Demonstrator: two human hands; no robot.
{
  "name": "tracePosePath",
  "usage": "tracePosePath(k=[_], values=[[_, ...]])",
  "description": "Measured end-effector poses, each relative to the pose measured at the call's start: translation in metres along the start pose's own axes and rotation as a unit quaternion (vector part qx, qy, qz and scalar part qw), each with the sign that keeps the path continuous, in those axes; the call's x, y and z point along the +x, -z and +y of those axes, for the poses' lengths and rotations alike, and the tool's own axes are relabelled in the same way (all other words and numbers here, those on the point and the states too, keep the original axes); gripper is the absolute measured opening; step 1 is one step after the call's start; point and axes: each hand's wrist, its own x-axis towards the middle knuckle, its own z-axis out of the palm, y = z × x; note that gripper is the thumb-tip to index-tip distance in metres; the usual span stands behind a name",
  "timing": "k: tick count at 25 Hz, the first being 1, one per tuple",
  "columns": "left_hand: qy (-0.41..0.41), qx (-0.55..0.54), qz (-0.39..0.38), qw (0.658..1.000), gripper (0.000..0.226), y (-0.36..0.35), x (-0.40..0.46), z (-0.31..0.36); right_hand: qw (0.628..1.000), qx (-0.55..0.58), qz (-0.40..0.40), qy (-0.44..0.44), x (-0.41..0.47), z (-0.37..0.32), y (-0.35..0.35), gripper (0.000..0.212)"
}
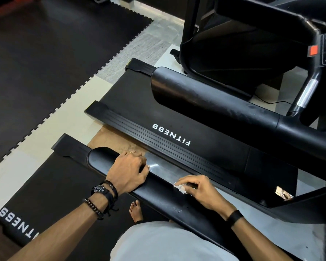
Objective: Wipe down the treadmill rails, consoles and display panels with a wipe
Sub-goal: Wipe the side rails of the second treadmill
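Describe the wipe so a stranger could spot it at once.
Find the nearer treadmill's black handrail running across the bottom of the view, with two hands on it. The wipe is the small crumpled white wad under the right hand; the left hand holds no cloth.

Head-worn view, steeply down, near rail (169, 187)
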Motion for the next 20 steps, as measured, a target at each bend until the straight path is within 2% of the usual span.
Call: tracePosePath(k=[2, 5, 8, 12, 13, 16, 20], values=[[0.000, -0.002, -0.007, 1.000, 0.042, -0.001, 0.001, -0.002, 0.999, -0.027, -0.017, -0.040, 0.020, 0.008, -0.006, 0.027], [-0.005, -0.008, -0.015, 1.000, 0.042, -0.001, 0.001, -0.002, 0.998, -0.042, -0.033, -0.029, 0.051, -0.004, -0.021, 0.022], [-0.008, 0.001, -0.025, 1.000, 0.041, -0.001, 0.002, -0.003, 0.999, -0.041, -0.012, -0.014, 0.035, -0.013, -0.014, 0.025], [-0.010, 0.010, -0.018, 1.000, 0.042, -0.002, 0.001, -0.001, 0.997, 0.001, -0.032, -0.072, 0.007, 0.018, 0.007, 0.035], [-0.013, 0.009, -0.018, 1.000, 0.042, -0.001, 0.001, -0.001, 0.996, -0.015, -0.040, -0.079, 0.011, 0.021, 0.006, 0.035], [-0.029, 0.006, -0.018, 0.999, 0.040, 0.000, 0.001, 0.000, 0.995, -0.058, -0.053, -0.061, 0.038, 0.006, -0.007, 0.014], [-0.043, 0.019, -0.018, 0.999, 0.038, 0.001, 0.000, 0.001, 1.000, -0.018, -0.012, -0.016, 0.021, -0.019, -0.006, 0.014]])
